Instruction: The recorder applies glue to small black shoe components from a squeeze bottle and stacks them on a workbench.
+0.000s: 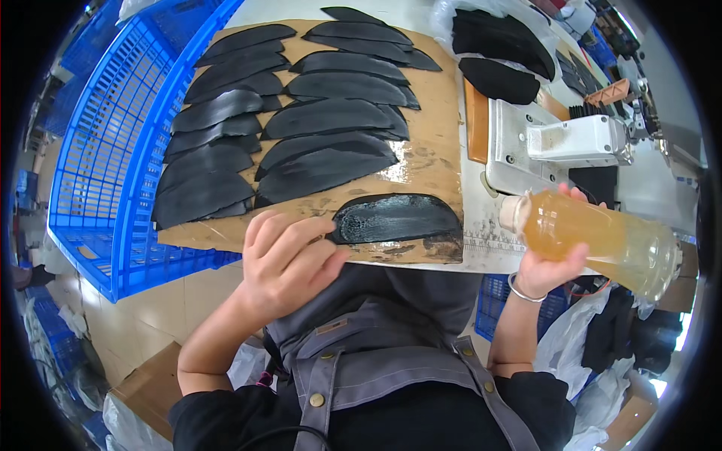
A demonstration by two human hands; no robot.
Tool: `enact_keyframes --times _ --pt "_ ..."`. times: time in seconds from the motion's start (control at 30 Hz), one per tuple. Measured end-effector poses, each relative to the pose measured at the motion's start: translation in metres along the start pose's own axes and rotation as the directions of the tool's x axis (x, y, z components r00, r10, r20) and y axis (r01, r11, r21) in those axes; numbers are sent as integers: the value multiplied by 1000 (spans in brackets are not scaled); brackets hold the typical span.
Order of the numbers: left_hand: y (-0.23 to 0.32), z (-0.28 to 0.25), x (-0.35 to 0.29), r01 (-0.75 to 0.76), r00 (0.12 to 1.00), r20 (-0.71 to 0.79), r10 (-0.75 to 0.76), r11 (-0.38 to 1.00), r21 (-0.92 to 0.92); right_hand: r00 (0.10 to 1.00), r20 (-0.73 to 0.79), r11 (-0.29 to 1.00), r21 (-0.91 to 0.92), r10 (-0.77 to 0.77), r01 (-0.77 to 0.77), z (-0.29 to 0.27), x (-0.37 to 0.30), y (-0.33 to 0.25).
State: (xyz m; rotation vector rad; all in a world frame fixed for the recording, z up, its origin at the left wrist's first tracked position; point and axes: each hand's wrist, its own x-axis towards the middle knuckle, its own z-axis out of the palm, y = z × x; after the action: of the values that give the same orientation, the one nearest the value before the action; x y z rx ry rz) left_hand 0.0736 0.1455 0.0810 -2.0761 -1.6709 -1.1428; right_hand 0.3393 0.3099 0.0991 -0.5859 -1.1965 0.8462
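Note:
My right hand (555, 263) is wrapped around a clear plastic bottle (602, 237) of yellowish liquid. The bottle lies tilted on its side, its pale neck toward the board. At the board's near edge, my left hand (289, 259) is closed, fingertips pressed together at the left tip of a curved black piece (398, 218). Whatever those fingers pinch is hidden from me. A wet, whitish sheen covers part of that black piece. Beyond it, several similar black pieces (331, 116) lie overlapping in two columns on the brown board (429, 161).
Left of the board stands a blue plastic crate (113, 143). A white sewing machine (556, 139) sits on the table to the right. Behind it, dark pieces (500, 41) rest on a clear plastic bag. Plastic bags (575, 338) and a cardboard box (147, 387) are below.

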Motion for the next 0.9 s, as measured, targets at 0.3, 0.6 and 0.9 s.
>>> enact_keyframes --times 0.3,0.6,0.9 --pt "32 32 68 120 905 419 -70 988 -95 776 368 185 835 512 -518 -13 -22 10" --pt "24 34 75 150 890 449 -82 982 -118 718 430 197 768 547 -610 -8 -35 -1" --pt "26 40 76 106 920 388 -50 987 -124 621 513 204 651 593 -732 4 -51 -9"
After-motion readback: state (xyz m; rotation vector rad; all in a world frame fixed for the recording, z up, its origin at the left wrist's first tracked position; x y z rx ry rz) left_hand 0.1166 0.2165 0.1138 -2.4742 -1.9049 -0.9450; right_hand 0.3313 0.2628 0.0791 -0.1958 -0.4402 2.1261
